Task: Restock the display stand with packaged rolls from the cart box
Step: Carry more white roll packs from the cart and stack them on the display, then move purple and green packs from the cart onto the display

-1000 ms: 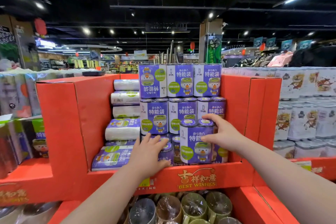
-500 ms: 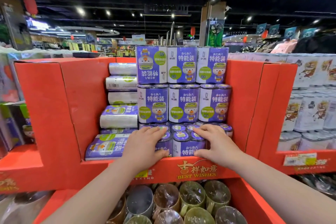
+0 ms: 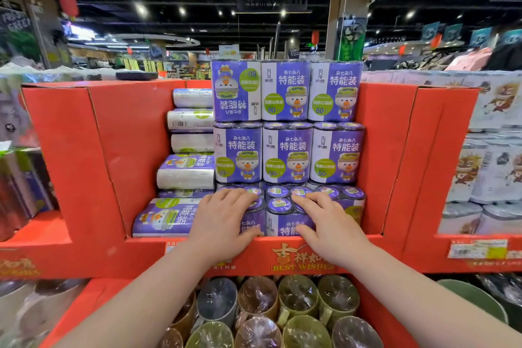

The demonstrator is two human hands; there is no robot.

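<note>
The red cardboard display stand holds purple packaged rolls. Two upper rows of upright packs fill its right half, and more packs lie on their sides in a stack at the left. My left hand lies flat on top of a front-row pack, thumb on its front face. My right hand rests the same way on the neighbouring front pack. Neither hand lifts anything, and the fingers of both are spread. The cart box is out of view.
Below the stand's front lip, wrapped mugs fill a lower red bin. White packs with cartoon prints stack up on the right, and darker packs stand on the left. Store aisles stretch behind.
One second ago my right hand held a purple pack upright above the front row. That pack now sits in the front row, and both hands rest on top of the packs.
</note>
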